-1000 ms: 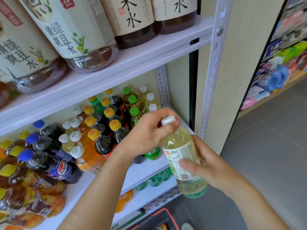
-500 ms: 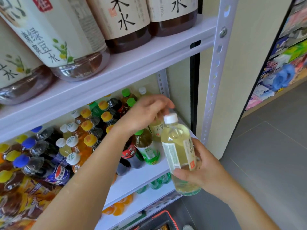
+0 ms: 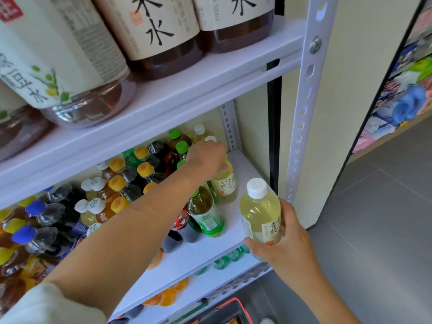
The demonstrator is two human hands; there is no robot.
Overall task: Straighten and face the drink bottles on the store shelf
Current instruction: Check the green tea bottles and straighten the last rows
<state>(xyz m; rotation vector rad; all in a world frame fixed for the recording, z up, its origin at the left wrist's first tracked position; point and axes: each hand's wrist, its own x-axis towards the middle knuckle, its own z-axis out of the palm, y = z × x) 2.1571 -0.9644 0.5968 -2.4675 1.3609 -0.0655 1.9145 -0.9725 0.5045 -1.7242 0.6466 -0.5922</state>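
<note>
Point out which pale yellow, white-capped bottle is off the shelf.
The bottle in the right hand, held at the shelf front edge; its twins stand on the shelf, one under the left hand.

Two hands, two gripped pale bottles, two big dark bottles overhead

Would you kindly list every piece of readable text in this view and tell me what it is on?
"水": large brown bottle, top shelf.
"豆水": large clear bottle beside it.
"青提": held pale bottle in the right hand.
"青提": pale shelf bottle under the left hand.
Small print and other labels: too blurred.
</note>
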